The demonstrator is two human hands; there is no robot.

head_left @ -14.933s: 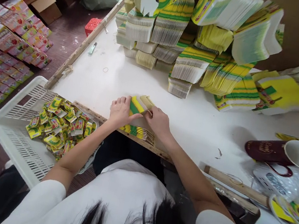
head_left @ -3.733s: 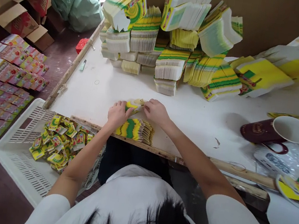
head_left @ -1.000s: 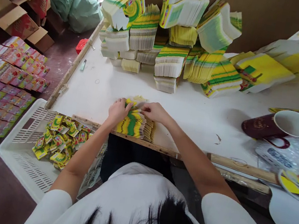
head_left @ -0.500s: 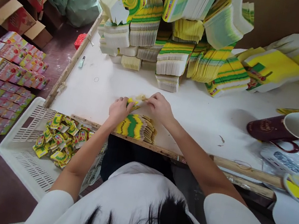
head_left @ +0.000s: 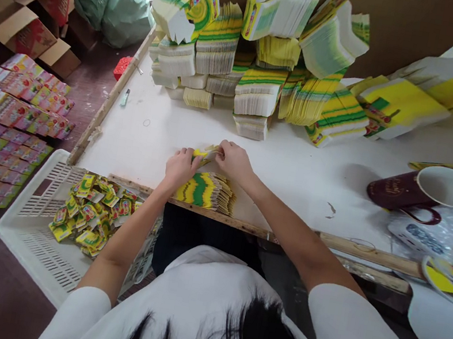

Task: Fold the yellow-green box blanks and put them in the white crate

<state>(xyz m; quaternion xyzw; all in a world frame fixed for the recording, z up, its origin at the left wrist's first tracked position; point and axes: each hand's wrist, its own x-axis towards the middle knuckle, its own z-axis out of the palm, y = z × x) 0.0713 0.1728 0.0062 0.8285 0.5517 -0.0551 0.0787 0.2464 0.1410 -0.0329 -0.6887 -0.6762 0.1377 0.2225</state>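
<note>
Between my two hands is a small yellow-green card piece [head_left: 206, 156], just beyond a fanned row of folded yellow and green cards [head_left: 202, 190] at the table's front edge. My left hand [head_left: 180, 168] is closed on the piece's left side, with fingers bent and thumb on it. At its right end, the fingers of my right hand [head_left: 234, 161] are pinched together on the piece. Stacks of printed cards [head_left: 260, 91] stand farther back on the white table [head_left: 153, 139].
A white basket [head_left: 23, 227] of small yellow packets [head_left: 91, 213] is below left. A dark red mug [head_left: 398, 189] lies near a plastic-wrapped item [head_left: 429, 234] at right. Cartons [head_left: 15, 27], pink boxes [head_left: 25, 90] and a green bag [head_left: 124, 5] fill the left floor.
My right hand has moved slightly left, closer to my left hand, still at the card piece. The view has shifted a little. My left hand is almost in the same place.
</note>
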